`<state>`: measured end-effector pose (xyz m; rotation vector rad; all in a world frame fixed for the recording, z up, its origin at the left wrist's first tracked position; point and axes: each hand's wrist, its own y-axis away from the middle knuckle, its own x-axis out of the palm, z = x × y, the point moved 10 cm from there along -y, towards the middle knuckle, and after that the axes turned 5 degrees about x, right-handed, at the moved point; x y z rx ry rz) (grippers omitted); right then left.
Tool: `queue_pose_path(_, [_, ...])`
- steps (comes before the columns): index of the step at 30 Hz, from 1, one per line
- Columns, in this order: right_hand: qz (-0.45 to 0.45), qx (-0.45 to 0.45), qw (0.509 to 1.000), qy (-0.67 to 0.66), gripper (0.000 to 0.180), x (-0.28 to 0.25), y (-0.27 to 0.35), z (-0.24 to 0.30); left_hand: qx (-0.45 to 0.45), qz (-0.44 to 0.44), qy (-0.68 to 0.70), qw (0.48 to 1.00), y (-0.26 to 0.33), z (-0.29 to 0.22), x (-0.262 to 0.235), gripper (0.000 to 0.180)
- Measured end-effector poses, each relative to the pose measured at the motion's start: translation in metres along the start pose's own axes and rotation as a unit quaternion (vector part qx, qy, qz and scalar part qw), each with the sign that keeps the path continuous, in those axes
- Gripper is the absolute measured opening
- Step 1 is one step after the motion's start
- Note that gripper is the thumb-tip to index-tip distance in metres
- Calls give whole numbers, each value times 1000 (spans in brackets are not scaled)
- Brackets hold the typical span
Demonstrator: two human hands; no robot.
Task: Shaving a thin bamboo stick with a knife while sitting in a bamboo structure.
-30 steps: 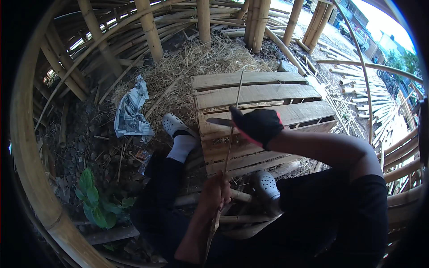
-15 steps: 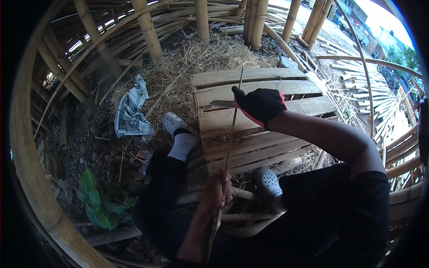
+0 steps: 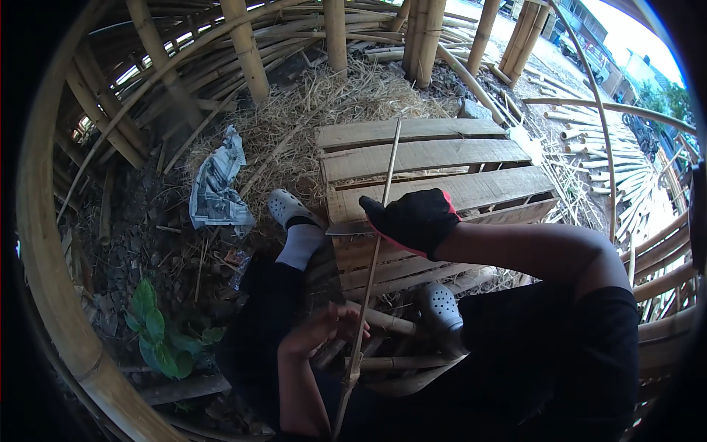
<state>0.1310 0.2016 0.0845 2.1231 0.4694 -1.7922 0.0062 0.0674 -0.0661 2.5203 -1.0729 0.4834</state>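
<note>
A long thin bamboo strip (image 3: pixel 391 158) runs from my lap up over a wooden slatted pallet (image 3: pixel 434 162). My right hand (image 3: pixel 416 219), in a black and red glove, is closed around a knife (image 3: pixel 349 229); its handle is hidden in the fist. The blade points left and crosses the strip at the glove, the thumb lying close by. My bare left hand (image 3: pixel 318 333) is beside the lower part of the strip, fingers loosened and apart. Whether its fingertips touch the strip I cannot tell. The strip's lower end looks rougher and wider.
My feet in pale clogs (image 3: pixel 440 306) stand by the pallet's near side. Crumpled newspaper (image 3: pixel 219 184) lies on straw (image 3: pixel 317 103) to the left. A leafy plant (image 3: pixel 156 331) grows at lower left. Bamboo posts (image 3: pixel 335 37) stand at the back; cut bamboo poles (image 3: pixel 589 132) lie at right.
My right hand with the knife has come down the strip toward me. My left hand has loosened from its grip on the strip and shifted left.
</note>
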Motion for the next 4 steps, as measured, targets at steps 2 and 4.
queue_pose_path(2, [6,-3,1000,-3,52,2,-1,-1,8,52,11,999,10,5,3,69])
queue_pose_path(4, [13,-7,1000,-8,53,5,-3,-1,-8,123,-4,992,15,10,15,66])
